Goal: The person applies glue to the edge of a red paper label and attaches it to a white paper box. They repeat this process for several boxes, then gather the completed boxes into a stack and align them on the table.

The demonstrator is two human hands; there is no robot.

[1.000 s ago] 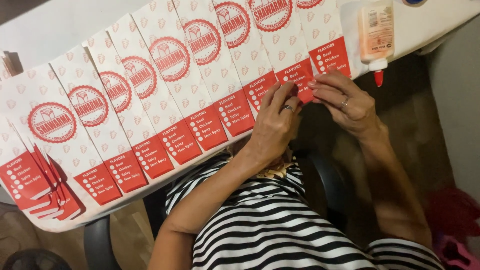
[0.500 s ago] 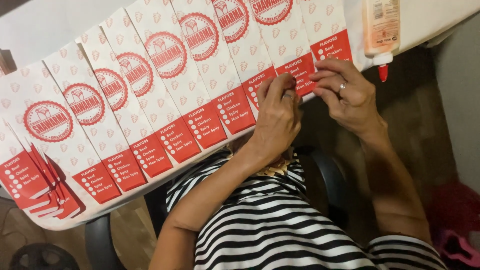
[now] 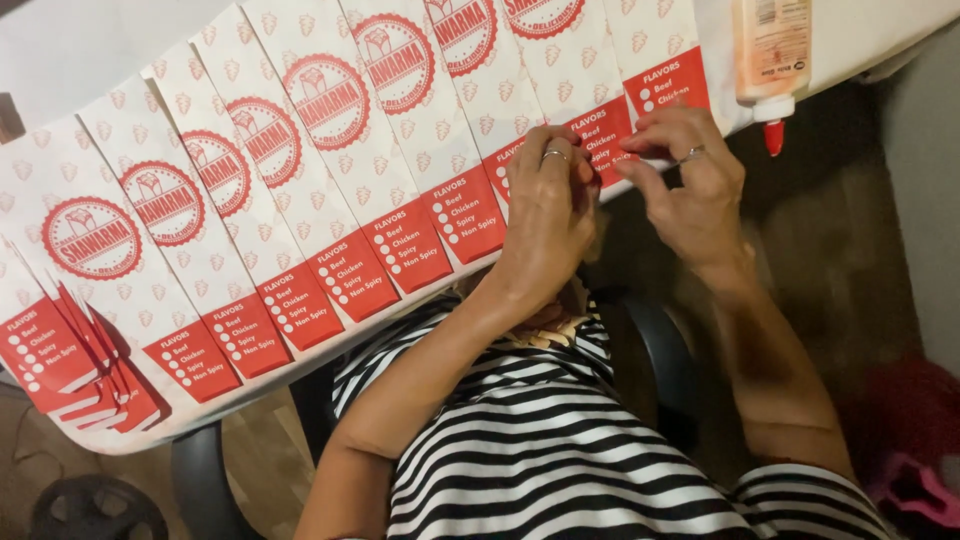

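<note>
A long white paper bag with a red bottom panel (image 3: 600,140) lies near the right end of an overlapping row of like bags (image 3: 300,200), at the near edge of the white bench (image 3: 90,50). The left hand (image 3: 548,215) pinches its red lower end with curled fingers, a ring on one; the right hand (image 3: 690,190), also ringed, pinches the same edge just beside it. Each bag bears a round red seal above a red rectangular label. A stack of further bags (image 3: 60,370) lies at the far left. A pale orange glue bottle with a red tip (image 3: 772,60) lies at the bench's right end.
</note>
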